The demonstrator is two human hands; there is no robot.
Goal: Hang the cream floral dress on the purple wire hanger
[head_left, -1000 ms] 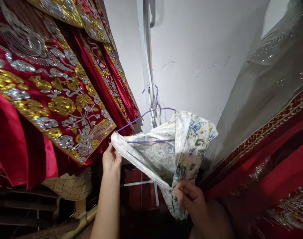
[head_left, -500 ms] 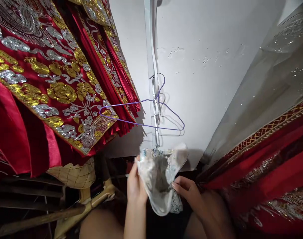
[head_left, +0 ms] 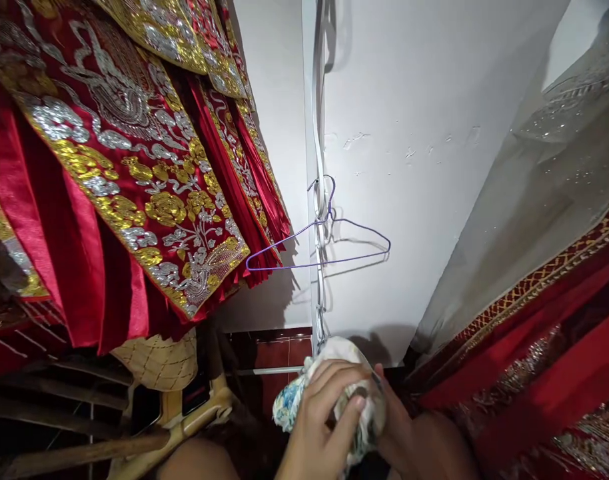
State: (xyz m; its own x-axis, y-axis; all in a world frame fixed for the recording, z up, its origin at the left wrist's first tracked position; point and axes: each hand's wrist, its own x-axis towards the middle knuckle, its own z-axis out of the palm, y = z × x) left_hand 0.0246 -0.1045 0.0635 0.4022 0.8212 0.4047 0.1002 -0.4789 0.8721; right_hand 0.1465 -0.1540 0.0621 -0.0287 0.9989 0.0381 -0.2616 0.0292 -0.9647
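Bunched up low in the middle of the head view is a small white cloth garment (head_left: 340, 349) with a blue and yellow floral print. My left hand (head_left: 324, 410) is closed over its near side, thumb and fingers pressing into the fabric. On the garment's right side is my right hand (head_left: 398, 427), gripping it with most of its fingers hidden behind the cloth. Above both hands a purple wire hanger (head_left: 299, 266) hooks onto a white looped strap (head_left: 318, 140), with no garment on it.
Red costumes with gold and silver sequins (head_left: 167, 208) hang at left, above a bamboo chair (head_left: 217, 398). A white wall panel (head_left: 409, 200) stands ahead. At right hangs a red garment (head_left: 559, 373) under a clear plastic cover (head_left: 529, 180). Red floor tiles (head_left: 274, 355) show below.
The garment was held spread open between both hands; now it is bunched together. My left hand has moved right and over it. The view has shifted, so the hanger appears lower and further right.
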